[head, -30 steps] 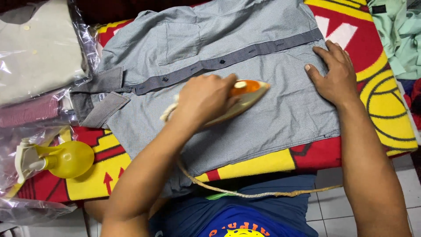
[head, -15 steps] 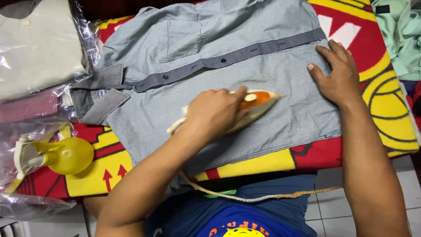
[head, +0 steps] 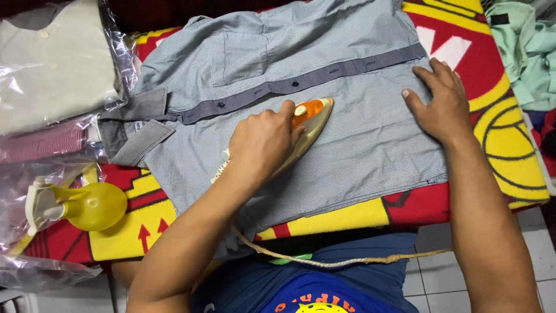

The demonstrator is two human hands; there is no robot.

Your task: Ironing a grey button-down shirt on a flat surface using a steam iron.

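A grey-blue buttoned shirt lies spread flat on a red and yellow patterned blanket, its collar to the left. My left hand grips the handle of a cream and orange iron, which rests on the shirt front just below the button placket with its tip pointing up and right. My right hand lies flat, fingers spread, on the shirt's right part near the hem, holding nothing. The iron's braided cord trails along the near edge of the blanket.
A yellow spray bottle lies at the left on the blanket. Folded clothes in clear plastic bags are stacked at the upper left. A pale green garment lies at the upper right. White floor tiles show below.
My left hand has slid the iron a little to the right and back across the shirt front. My right hand has stayed flat on the shirt.
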